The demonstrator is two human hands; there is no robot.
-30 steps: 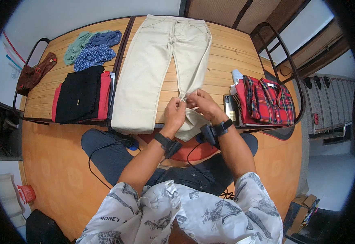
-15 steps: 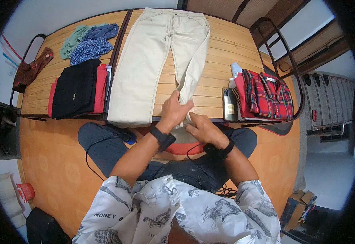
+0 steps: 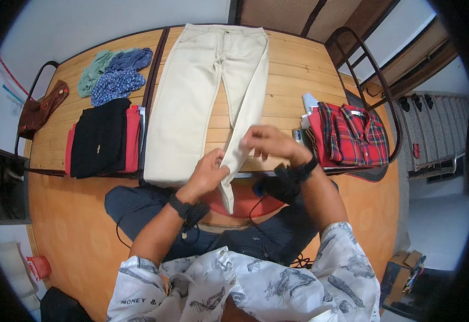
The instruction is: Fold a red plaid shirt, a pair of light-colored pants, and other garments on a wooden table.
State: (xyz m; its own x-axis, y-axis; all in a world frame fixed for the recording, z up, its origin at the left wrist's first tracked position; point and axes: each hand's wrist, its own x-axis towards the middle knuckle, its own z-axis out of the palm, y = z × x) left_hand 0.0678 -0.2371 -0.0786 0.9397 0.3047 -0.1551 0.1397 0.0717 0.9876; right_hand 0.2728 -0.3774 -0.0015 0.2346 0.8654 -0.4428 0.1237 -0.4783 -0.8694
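Cream trousers (image 3: 205, 80), matte cloth, one leg folded narrow, left hand (image 3: 207, 173) pinching it, right hand (image 3: 270, 143) blurred, grip unclear

One head-worn fisheye looks down and forward at the table (image 3: 299, 67) from nearby

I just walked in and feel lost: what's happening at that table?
A person is handling cream trousers spread on a wooden table. The left hand holds the lower part of the right-side leg, whose end hangs past the table edge; the right hand, blurred, is at that leg too. Folded clothes lie stacked on either side.
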